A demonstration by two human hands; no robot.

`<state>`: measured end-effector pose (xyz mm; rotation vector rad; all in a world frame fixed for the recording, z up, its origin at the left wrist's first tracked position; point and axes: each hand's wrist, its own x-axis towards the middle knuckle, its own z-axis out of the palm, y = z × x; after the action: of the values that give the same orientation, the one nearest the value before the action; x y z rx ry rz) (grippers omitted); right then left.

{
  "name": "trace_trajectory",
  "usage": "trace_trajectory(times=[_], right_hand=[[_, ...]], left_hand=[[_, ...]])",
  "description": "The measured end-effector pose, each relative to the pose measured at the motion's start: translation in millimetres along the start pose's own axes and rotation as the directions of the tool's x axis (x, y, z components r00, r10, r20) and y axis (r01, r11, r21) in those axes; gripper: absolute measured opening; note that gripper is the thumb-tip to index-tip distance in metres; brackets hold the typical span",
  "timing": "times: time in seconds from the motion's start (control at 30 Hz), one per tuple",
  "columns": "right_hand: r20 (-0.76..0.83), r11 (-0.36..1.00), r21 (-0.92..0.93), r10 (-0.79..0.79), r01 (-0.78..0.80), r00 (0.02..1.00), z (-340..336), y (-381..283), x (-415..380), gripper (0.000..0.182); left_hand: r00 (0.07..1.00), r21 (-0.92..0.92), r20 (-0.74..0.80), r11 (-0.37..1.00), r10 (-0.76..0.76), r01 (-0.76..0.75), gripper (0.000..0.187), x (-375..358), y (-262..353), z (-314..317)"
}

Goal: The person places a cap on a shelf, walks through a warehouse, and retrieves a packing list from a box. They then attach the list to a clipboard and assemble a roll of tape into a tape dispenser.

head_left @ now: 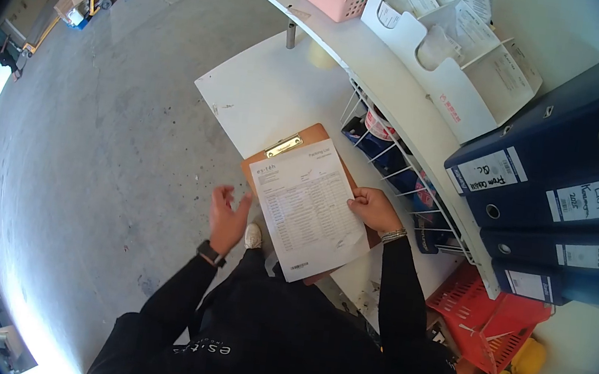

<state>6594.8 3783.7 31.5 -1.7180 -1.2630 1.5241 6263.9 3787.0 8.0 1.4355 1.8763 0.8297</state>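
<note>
Nearby, blue binders [575,198] labelled "FORM LIST", beside right hand [374,208] on clipboard [303,143].

A brown clipboard [299,187] with a brass clip lies at the desk's edge, carrying a printed table sheet [308,207].

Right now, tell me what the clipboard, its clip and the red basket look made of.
Clipboard: likely hardboard, matte brown, flat and stiff. Clip: metal, shiny brass-coloured glint. Red basket: probably plastic, moulded lattice walls, uniform colour. Right hand holds the printed sheet: paper, matte white.
</note>
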Motion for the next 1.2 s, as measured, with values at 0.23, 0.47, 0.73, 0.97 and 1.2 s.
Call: trace_trajectory(times=[0.23,0.47,0.73,0.97,1.2], right_hand=[[-0.02,0.981,-0.173,-0.097,0.092,0.995,-10,2,21,0.023],[-0.201,0.879,-0.477,-0.11,0.0,0.973,3,-15,21,0.035],[-0.276,0.555,-0.831,-0.481,0.046,0.832,116,-48,12,0.085],[-0.089,0.483,-0.858,-0.474,0.174,0.876,162,-27,4,0.093],[-0.068,0.48,-0.854,-0.484,0.2,0.872,158,-13,2,0.075]], left_hand=[[0.851,0.238,0.298,0.83,0.432,-0.505,0.036,107,69,21],[0.753,0.45,0.539,0.626,0.378,-0.636,0.032,126,94,34],[0.533,0.455,0.574,0.299,0.622,-0.839,0.028,137,70,55],[0.423,0.395,0.608,0.206,0.672,-0.895,0.025,144,67,57],[0.391,0.361,0.63,0.192,0.671,-0.912,0.022,148,69,57]])
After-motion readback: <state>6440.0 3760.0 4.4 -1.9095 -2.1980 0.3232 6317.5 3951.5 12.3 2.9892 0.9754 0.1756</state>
